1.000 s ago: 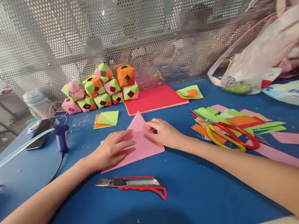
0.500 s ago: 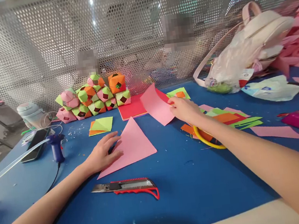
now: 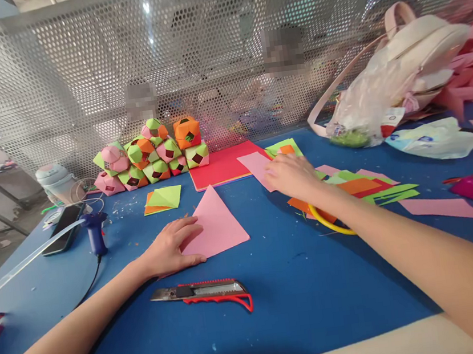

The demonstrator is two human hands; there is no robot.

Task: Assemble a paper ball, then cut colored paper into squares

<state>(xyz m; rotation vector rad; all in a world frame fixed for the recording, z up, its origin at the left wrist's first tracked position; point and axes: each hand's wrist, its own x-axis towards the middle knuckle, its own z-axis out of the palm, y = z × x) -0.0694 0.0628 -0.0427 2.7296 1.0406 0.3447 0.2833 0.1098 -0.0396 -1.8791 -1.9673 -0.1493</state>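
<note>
My left hand (image 3: 175, 246) rests on a pink paper triangle (image 3: 220, 225), its fingers spread and the thumb apart. Beyond it, my right hand (image 3: 292, 175) has its fingers closed at the edge of another pink sheet (image 3: 255, 166), which slants down beside a stack of red paper (image 3: 222, 164). My fingertips partly hide that sheet's right side. In front of the triangle lies a box cutter (image 3: 211, 290) with a red handle and its blade pointing left. Under my right wrist are a yellow ring (image 3: 333, 227) and loose colored paper strips (image 3: 362, 185).
Several folded paper balls (image 3: 147, 153) are piled against the perforated metal screen (image 3: 77, 76). Green and orange squares (image 3: 165, 198) lie before them. At left stand a blue glue gun (image 3: 96, 234), a phone (image 3: 62, 230) and a cup (image 3: 58, 184). A pale backpack (image 3: 427, 44) sits at right.
The pink sheet in my right hand has come down from a raised, curled position to a flatter one by the red stack. My left hand has shifted slightly right over the triangle.
</note>
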